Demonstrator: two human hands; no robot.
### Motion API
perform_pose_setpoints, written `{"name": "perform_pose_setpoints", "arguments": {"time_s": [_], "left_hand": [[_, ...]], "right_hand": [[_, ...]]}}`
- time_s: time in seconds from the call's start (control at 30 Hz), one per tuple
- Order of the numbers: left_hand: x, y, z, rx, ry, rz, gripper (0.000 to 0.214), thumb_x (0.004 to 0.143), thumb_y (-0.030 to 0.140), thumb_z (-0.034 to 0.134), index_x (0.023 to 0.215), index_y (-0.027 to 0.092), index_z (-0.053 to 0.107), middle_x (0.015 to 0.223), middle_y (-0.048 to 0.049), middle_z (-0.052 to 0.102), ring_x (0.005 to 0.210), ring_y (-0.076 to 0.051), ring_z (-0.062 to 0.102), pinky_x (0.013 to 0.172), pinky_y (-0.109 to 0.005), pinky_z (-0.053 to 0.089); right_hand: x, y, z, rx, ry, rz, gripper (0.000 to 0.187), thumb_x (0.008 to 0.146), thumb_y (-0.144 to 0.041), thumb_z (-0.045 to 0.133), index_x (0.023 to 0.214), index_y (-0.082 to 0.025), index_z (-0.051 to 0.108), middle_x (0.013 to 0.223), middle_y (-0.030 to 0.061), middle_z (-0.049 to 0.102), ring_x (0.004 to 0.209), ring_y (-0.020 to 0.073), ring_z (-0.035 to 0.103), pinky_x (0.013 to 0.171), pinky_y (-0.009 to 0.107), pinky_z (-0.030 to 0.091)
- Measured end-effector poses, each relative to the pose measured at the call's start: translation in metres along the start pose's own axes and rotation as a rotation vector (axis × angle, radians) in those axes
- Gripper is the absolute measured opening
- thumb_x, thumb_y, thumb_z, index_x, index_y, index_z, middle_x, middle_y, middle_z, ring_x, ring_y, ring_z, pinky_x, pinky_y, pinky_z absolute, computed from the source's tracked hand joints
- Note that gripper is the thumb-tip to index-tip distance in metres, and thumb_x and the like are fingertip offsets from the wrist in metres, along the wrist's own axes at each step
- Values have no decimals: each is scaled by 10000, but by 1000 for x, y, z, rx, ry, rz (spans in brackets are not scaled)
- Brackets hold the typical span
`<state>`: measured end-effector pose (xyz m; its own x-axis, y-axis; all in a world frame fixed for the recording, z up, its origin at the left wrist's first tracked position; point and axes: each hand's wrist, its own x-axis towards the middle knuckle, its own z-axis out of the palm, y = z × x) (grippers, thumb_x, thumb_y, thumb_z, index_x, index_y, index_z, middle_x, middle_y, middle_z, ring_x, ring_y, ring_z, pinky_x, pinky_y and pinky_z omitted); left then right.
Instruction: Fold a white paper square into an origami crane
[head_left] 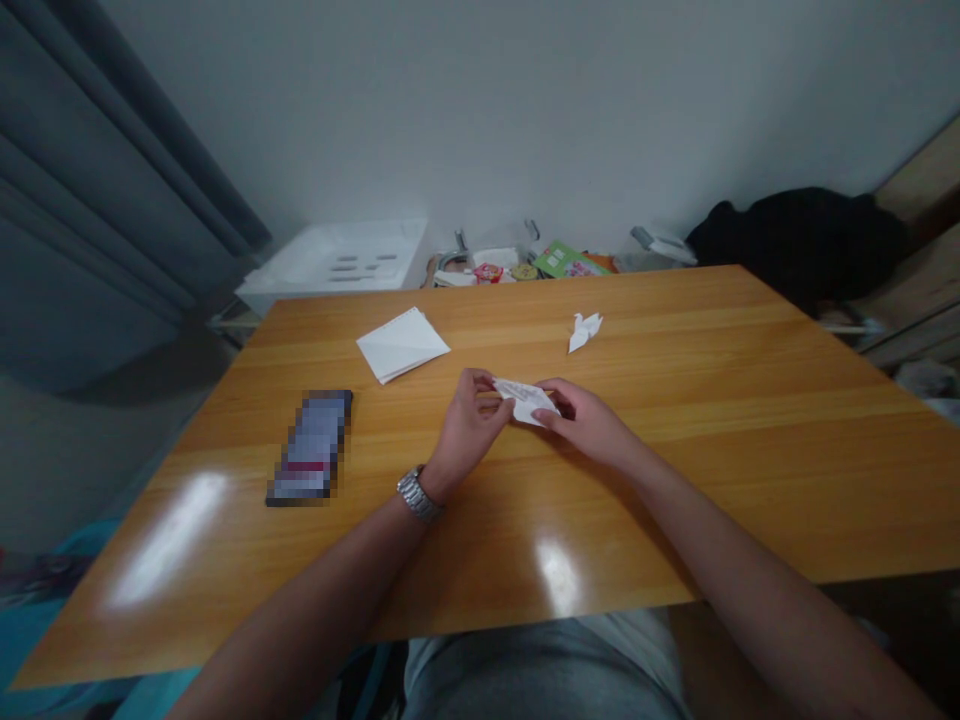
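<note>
Folded paper, pinched by left hand and right hand, fingers closed on it, over worktop. Also: paper crane, paper stack, phone. White box behind, contents hidden.

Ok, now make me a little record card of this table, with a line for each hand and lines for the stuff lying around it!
Left hand: holds one end of the folded white paper
Right hand: holds the other end of the same paper
Left wrist: metal wristwatch
Surface: wooden table
Ahead of the hands: white paper crane
Ahead and to the left: stack of white paper squares
Left of the hands: phone, its screen blurred
</note>
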<state>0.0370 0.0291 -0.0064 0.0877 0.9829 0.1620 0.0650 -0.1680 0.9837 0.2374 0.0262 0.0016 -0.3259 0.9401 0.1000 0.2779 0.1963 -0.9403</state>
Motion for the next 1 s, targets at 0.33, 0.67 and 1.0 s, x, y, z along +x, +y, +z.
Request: {"name": "perform_pose_setpoints", "arguments": {"time_s": [0.33,0.67,1.0], "left_hand": [[-1,14,-11,353,-91,98,146,905,297,633,975,192,705,938,-34,744,859,-173,694,795,-279,545],[-1,20,-7,331,2,80,75,872,225,626,890,168,671,881,-31,714,825,-157,673,719,-248,567],[-3,6,-4,-1,-122,-100,222,872,304,662,1026,145,657,1006,-83,702,819,-179,710,653,-281,642]], "right_hand": [[-1,2,-3,-72,-28,18,376,944,-438,592,1227,-220,709,1286,97,703,1164,285,658,1046,454,471],[-1,2,-8,-133,-50,-16,478,975,-574,479,1015,-180,747,1028,84,763,923,270,687,843,374,521],[1,4,-7,-126,-29,-45,457,977,-562,482,1027,-199,756,1054,96,761,968,275,683,909,406,505]]}}
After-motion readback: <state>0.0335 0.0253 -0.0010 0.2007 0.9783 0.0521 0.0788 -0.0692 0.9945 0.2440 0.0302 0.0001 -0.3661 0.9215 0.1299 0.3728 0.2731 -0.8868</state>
